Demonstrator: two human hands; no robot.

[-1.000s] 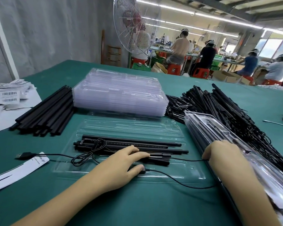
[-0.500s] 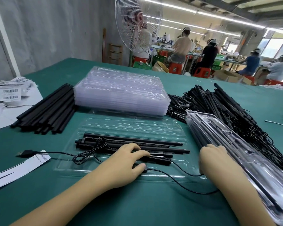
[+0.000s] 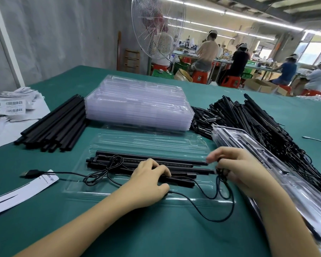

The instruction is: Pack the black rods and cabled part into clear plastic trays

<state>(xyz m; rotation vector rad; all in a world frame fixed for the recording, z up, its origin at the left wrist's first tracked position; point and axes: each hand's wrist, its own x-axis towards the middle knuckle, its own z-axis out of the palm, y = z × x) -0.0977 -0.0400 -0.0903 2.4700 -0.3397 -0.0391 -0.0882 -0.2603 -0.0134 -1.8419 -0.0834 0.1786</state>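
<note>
While the right hand [image 3: 235,169] pinches a gathered bunch of the thin black cable [image 3: 178,193] between thumb and fingertips at the right end of the open clear tray [image 3: 156,143], loose loops of that cable hang below the pinch and trail onto the green table [image 3: 174,238]. Just left of it, the left hand [image 3: 150,180] lies palm down across the black rods [image 3: 156,157] in the tray, fingers spread over them and pressing rather than curling round anything, with the thumb tip beside the cable. The rods lie side by side along the tray's length at the centre of the frame. The cabled part [image 3: 100,161] sits among them, and its cord coils over the tray's left end and runs out to a USB plug [image 3: 29,173], which rests by a white paper label [image 3: 26,188] at the left.

Behind the open tray stands a stack of empty trays [image 3: 137,104]. Left of that stack lies a bundle of loose rods [image 3: 54,123], and at the upper left, barcode sheets [image 3: 7,106]. At the right, a leaning row of packed trays [image 3: 267,164] lies beside a heap of cabled bars [image 3: 248,123]. In the upper part of the frame are a fan [image 3: 157,26] and seated workers [image 3: 208,51].
</note>
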